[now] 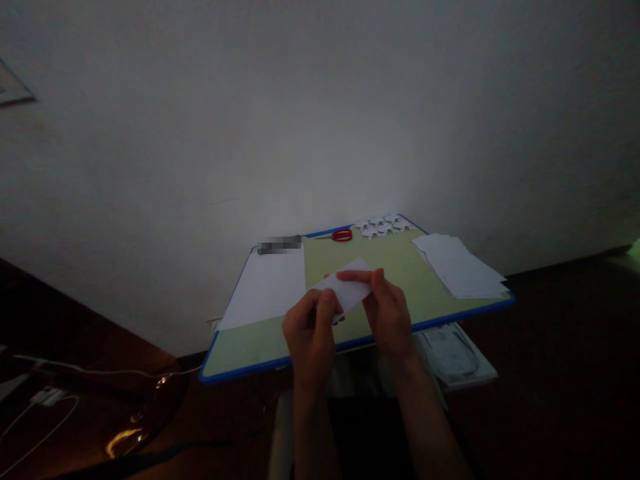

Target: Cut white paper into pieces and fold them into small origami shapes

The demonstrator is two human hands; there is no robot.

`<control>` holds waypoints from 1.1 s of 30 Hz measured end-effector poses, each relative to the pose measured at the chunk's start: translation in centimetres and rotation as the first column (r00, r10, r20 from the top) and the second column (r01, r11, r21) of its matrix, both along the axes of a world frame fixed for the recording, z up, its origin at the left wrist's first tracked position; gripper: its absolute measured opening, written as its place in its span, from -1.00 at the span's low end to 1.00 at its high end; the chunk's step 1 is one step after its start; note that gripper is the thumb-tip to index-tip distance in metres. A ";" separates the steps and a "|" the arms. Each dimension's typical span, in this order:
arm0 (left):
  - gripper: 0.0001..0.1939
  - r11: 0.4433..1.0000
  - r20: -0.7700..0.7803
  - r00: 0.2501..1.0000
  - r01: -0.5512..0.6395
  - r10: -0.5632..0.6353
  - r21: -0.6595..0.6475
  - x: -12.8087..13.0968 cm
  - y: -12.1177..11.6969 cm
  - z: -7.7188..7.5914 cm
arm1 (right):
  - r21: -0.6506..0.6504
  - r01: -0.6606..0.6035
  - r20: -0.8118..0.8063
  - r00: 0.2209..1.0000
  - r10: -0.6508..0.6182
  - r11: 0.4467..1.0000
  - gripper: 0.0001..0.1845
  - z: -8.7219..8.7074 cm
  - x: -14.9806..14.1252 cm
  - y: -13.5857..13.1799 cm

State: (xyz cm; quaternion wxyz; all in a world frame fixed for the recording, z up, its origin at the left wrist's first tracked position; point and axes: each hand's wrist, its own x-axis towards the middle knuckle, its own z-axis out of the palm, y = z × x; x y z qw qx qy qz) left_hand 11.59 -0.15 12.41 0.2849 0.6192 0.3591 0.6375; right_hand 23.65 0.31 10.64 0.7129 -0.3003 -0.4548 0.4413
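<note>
paper [353,291] in the head view, small and white, is held above the tabletop [260,348], toward the middle of its near edge. fingers of the left hand [311,330] pinch its left end; those of the right hand [391,320] grip its right end, forefinger lying along it. red-handled scissors [342,235] lie by the far edge, paper stars [385,228] at the far right corner, loose sheets [457,267] along the right edge.

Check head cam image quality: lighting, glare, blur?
Head view: dim overall, wall lightest near its middle, floor nearly black. Head view: small yellow glints at lower left. Head view: pixelation covers much of the dark bar. Head view: white paper at the left hand looks soft, showing little surface detail.
</note>
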 end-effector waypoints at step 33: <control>-0.64 0.985 -0.075 0.983 0.164 -0.168 -0.054 -0.8 0.5 0.5 | 0.056 -0.328 0.033 0.945 0.327 0.943 -0.41 0.3 -0.2 -0.5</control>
